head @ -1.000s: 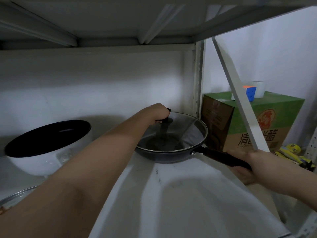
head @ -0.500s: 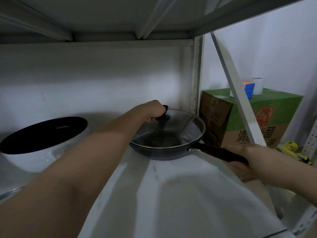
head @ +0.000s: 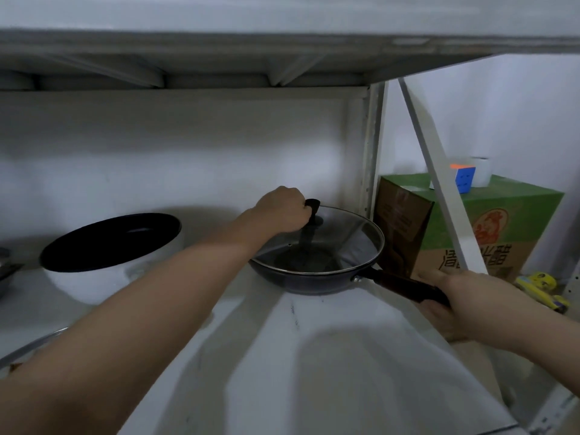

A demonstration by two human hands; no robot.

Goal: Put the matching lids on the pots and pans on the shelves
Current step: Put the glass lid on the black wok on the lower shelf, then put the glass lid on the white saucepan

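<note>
A dark frying pan (head: 310, 282) sits at the back right of the white shelf (head: 329, 372). A glass lid (head: 345, 240) with a metal rim lies on it. My left hand (head: 284, 210) is closed around the lid's black knob. My right hand (head: 452, 296) grips the pan's long dark handle (head: 405, 287) at the shelf's right edge. To the left stands a white pot (head: 103, 268) with a black inside and no lid. The rim of another glass lid (head: 34, 346) shows at the lower left, mostly hidden by my arm.
The shelf above hangs low over the pan. A slanted white brace (head: 439, 183) and an upright post (head: 372, 146) bound the right side. Beyond them stands a green and brown carton (head: 502, 227) with a puzzle cube (head: 463, 177) on top. Yellow packets (head: 539, 287) lie beside it.
The view has tipped down a little. Both hands keep their grips, and the lid sits flatter on the pan than a second ago.
</note>
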